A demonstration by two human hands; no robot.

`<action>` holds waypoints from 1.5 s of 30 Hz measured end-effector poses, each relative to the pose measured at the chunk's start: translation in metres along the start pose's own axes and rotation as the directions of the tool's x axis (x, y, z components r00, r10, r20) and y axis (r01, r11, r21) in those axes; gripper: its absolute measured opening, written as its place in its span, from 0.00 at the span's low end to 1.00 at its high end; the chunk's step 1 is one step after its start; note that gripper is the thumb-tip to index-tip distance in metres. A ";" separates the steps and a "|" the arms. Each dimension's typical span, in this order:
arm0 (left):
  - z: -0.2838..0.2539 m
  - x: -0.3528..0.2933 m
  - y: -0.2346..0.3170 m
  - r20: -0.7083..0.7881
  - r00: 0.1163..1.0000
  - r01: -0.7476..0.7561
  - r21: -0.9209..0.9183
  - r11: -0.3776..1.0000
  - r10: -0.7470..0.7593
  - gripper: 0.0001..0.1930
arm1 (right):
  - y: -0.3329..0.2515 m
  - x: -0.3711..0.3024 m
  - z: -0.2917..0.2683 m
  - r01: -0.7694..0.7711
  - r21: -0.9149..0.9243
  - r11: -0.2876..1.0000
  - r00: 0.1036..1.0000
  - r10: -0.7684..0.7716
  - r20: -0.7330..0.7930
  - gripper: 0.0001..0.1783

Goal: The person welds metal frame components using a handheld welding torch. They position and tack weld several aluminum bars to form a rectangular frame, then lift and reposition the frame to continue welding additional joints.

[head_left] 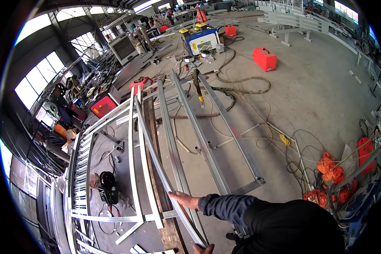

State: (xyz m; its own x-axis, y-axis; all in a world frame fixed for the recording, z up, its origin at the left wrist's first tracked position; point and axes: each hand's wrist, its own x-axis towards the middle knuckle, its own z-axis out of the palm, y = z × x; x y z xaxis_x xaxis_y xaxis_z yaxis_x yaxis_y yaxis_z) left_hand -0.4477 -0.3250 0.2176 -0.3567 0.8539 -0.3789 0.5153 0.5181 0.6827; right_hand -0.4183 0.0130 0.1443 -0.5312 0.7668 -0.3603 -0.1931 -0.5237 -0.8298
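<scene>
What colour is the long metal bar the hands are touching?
Silvery grey; the long metal bar shows best in the head view.

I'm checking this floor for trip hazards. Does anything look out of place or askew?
Yes. Cables lie in loose loops across the floor, perhaps easy to catch a foot on. Crumpled orange plastic sits near more cables. The metal tube under the right hand slants against its neighbouring bars.

Cannot see the whole of the lower of the hands (203, 249) or of the wooden plank (172, 235), each cut off by the bottom edge. Cannot make out the distant people (169, 16), too small for detail.
</scene>
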 end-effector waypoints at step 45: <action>0.081 -0.040 0.053 0.470 0.882 0.184 -0.339 0.923 -0.003 0.09 | -0.046 -0.052 -0.166 -0.086 -0.371 0.924 0.949 -0.037 -0.313 0.24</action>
State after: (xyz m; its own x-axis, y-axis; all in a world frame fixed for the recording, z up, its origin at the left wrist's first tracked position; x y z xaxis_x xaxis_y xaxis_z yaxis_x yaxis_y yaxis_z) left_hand -0.3433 -0.3284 0.2186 0.0503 0.7747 -0.6303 0.1454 0.6187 0.7721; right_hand -0.2451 0.0589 0.1304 -0.2387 0.8633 -0.4447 0.1739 -0.4125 -0.8942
